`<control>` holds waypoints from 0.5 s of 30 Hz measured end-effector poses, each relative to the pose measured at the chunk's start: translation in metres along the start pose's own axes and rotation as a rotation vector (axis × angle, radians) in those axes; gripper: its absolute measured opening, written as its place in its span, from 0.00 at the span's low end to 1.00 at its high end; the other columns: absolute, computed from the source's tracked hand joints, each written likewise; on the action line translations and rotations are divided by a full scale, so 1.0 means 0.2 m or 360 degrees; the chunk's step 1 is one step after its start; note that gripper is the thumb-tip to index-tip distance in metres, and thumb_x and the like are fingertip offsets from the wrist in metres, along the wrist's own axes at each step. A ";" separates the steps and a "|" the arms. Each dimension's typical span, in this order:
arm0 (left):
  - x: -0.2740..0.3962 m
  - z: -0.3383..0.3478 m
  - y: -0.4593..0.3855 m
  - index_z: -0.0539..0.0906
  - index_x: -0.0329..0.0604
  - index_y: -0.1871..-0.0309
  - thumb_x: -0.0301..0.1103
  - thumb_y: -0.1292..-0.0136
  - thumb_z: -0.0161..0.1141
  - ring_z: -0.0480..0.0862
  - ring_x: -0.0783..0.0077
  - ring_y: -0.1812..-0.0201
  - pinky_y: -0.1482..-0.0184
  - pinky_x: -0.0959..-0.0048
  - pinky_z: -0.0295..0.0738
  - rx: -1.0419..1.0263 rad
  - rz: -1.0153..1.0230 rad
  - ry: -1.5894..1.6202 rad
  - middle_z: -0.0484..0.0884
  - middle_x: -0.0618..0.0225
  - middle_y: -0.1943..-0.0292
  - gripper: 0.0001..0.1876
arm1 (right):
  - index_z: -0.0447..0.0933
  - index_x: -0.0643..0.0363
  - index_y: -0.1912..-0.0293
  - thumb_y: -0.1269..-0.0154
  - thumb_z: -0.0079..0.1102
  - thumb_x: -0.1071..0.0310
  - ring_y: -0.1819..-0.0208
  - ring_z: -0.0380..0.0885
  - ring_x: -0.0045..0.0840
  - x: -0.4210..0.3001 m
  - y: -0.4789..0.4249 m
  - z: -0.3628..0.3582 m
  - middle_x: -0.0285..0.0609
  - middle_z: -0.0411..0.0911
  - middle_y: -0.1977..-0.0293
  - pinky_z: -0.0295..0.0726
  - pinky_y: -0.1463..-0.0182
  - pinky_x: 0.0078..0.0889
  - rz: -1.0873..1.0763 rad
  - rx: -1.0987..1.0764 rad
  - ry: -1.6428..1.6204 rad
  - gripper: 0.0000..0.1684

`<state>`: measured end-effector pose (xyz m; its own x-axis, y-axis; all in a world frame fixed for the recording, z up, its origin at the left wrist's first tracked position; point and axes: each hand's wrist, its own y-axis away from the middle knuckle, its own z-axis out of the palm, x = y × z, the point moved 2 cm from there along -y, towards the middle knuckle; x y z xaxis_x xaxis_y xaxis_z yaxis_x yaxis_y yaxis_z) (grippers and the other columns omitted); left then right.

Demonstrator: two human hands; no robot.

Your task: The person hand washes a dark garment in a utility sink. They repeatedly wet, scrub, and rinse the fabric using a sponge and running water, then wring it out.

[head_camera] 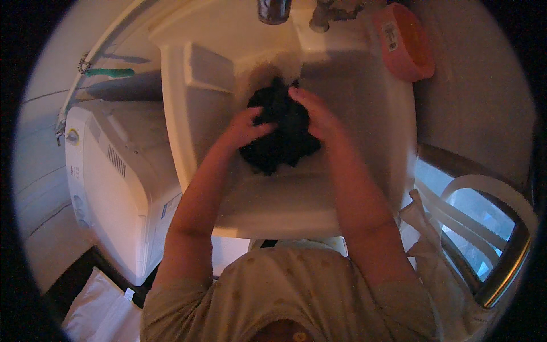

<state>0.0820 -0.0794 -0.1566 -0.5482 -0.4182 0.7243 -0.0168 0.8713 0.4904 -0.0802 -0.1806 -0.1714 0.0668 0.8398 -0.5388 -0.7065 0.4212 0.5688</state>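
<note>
A bunched dark cloth [280, 128] lies in the basin of a pale laundry sink [290, 223], in front of me. My left hand [252, 126] is on its left side, with the fingers curled over the fabric. On the opposite side my right hand [314, 113] presses against the cloth, its fingertips near the upper edge. Both hands hold the bundle between them. The undersides of the fingers are partly hidden in the dark folds.
At the sink's back are a tap [320, 19] and a dark cylindrical object [274, 10]. A pink plastic container [404, 47] rests on the right rim. Left stands a white appliance [115, 179] with knobs, below a green-handled item [110, 72]. A brown frame [506, 269] is at right.
</note>
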 end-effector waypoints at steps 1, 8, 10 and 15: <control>-0.05 -0.03 0.01 0.74 0.43 0.47 0.35 0.43 0.56 0.77 0.65 0.54 0.47 0.69 0.69 0.0121 -0.0019 0.0413 0.78 0.67 0.55 0.19 | 0.70 0.60 0.47 0.47 0.62 0.49 0.50 0.72 0.32 0.00 0.00 -0.03 0.44 0.75 0.54 0.70 0.47 0.34 -0.0075 0.0000 0.0194 0.33; -0.10 -0.10 0.05 0.71 0.44 0.42 0.22 0.53 0.46 0.69 0.65 0.44 0.41 0.70 0.63 0.0440 0.0012 0.1958 0.73 0.61 0.49 0.29 | 0.71 0.58 0.54 0.42 0.60 0.57 0.51 0.71 0.27 -0.03 0.02 -0.08 0.39 0.74 0.56 0.68 0.44 0.31 -0.0076 -0.0126 0.0586 0.20; -0.10 -0.07 0.02 0.71 0.45 0.43 0.21 0.55 0.45 0.69 0.65 0.43 0.40 0.70 0.63 0.0476 0.0046 0.1979 0.73 0.60 0.48 0.30 | 0.72 0.56 0.56 0.41 0.58 0.54 0.53 0.72 0.28 0.06 -0.03 -0.06 0.39 0.74 0.57 0.70 0.46 0.32 -0.0172 -0.0072 0.0053 0.19; 0.31 0.20 -0.07 0.79 0.44 0.54 0.25 0.54 0.51 0.76 0.59 0.50 0.44 0.67 0.67 0.0903 0.0537 0.0191 0.77 0.59 0.53 0.20 | 0.75 0.52 0.58 0.39 0.53 0.48 0.61 0.73 0.27 0.24 -0.14 -0.13 0.37 0.75 0.62 0.72 0.56 0.30 0.0264 -0.0847 -0.1108 0.19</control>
<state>0.0144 -0.1064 -0.1376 -0.5043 -0.0960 0.8582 -0.3155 0.9456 -0.0796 -0.0753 -0.1612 -0.2284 0.2248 0.9666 0.1229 -0.9672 0.2060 0.1489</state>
